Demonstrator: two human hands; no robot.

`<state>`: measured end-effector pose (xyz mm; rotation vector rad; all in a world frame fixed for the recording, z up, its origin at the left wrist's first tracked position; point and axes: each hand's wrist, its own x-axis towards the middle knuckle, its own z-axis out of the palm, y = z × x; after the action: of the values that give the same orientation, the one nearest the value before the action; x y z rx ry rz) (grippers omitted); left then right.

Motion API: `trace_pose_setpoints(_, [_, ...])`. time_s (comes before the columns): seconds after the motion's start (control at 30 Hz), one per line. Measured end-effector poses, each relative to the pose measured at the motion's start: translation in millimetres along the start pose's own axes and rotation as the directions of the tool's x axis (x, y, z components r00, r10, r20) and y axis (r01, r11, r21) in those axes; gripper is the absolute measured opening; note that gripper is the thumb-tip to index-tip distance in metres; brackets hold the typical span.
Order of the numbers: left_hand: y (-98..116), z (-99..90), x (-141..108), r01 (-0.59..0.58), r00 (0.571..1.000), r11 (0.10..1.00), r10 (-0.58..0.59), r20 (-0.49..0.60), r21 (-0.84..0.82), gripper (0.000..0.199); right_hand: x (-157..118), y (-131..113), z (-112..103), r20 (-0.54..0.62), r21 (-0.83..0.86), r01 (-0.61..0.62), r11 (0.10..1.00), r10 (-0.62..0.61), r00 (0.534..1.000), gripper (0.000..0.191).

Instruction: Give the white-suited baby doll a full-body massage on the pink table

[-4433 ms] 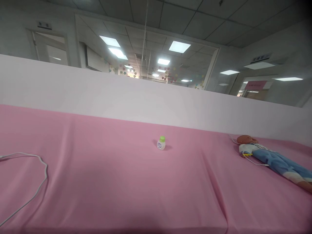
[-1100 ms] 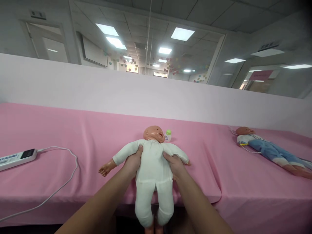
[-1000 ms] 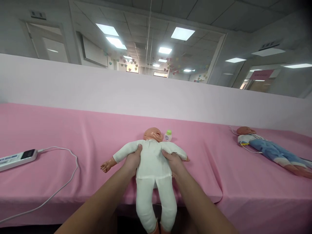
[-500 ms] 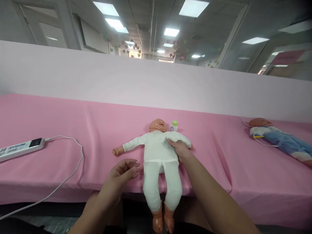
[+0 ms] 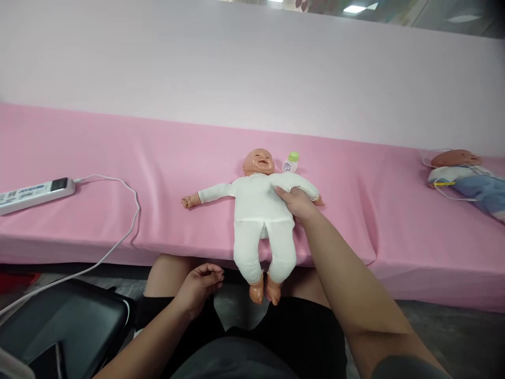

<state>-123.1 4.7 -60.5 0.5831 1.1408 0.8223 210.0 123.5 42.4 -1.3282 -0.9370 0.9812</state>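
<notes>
A baby doll [image 5: 258, 202] in a white long-sleeved top and white trousers lies face up on the pink cloth, its arms spread and its feet hanging past the front edge. My right hand [image 5: 296, 204] grips the doll's side below its arm, with the thumb on the chest and the other fingers mostly hidden. Over my lap, left of the doll's feet, my left hand [image 5: 202, 285] is loosely curled and holds nothing visible. Beside the doll's head lies a small clear bottle [image 5: 290, 164] with a green cap.
Pink cloth [image 5: 98, 147] covers a long table against a white wall [image 5: 177, 68]. A power strip [image 5: 35, 196] with a white cord lies at left. A second doll [image 5: 479, 181] in blue, with thin tubing, is at far right. Lower left stands a black seat [image 5: 67, 321] with a phone.
My view has tilted downward, showing my lap and the black seat. My left hand has drawn back from beside the doll to over my lap. My right hand keeps its hold; the doll's face has turned more upward.
</notes>
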Motion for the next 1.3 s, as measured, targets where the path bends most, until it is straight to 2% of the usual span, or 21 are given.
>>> trace_pose_setpoints(0.1, [-3.3, 2.5, 7.3, -0.023, 1.0, 0.999, 0.023, 0.006, -0.041, 0.034, -3.8, -3.9, 0.5, 0.055, -0.066, -0.046, 0.997, 0.049, 0.997, 0.042])
trace_pose_setpoints(0.23, [-11.8, 3.9, 12.6, -0.064, 0.998, 0.996, 0.064, 0.004, -0.066, 0.032, -5.8, -7.7, 1.8, 0.088, -0.123, -0.043, 0.992, 0.054, 0.995, 0.048])
trace_pose_setpoints(0.43, [-14.9, 4.0, 14.4, -0.074, 0.997, 0.994, 0.073, -0.016, -0.082, 0.036, -1.7, -1.8, 1.2, 0.049, -0.004, -0.08, 0.997, 0.08, 0.996, 0.037])
trace_pose_setpoints(0.67, [-21.1, 1.9, 25.0, -0.082, 0.991, 0.99, 0.07, -0.113, -0.113, 0.039, -2.0, -4.7, 4.2, 0.091, -0.062, -0.052, 0.997, 0.058, 0.994, 0.04])
trace_pose_setpoints(0.93, [-31.9, 0.8, 38.4, -0.103, 0.982, 0.989, 0.084, -0.169, -0.107, 0.038, 3.0, -4.1, -0.8, 0.137, -0.167, -0.035, 0.985, 0.059, 0.989, 0.049])
trace_pose_setpoints(1.1, [-32.4, 0.9, 38.6, -0.106, 0.981, 0.99, 0.089, -0.174, -0.091, 0.036, 5.3, -0.8, -2.9, 0.126, -0.201, -0.048, 0.978, 0.075, 0.989, 0.056])
trace_pose_setpoints(1.3, [-31.6, 2.2, 36.3, -0.07, 0.986, 0.995, 0.059, -0.157, -0.066, 0.037, 4.7, -3.2, -2.2, 0.147, -0.203, -0.022, 0.979, 0.053, 0.988, 0.056])
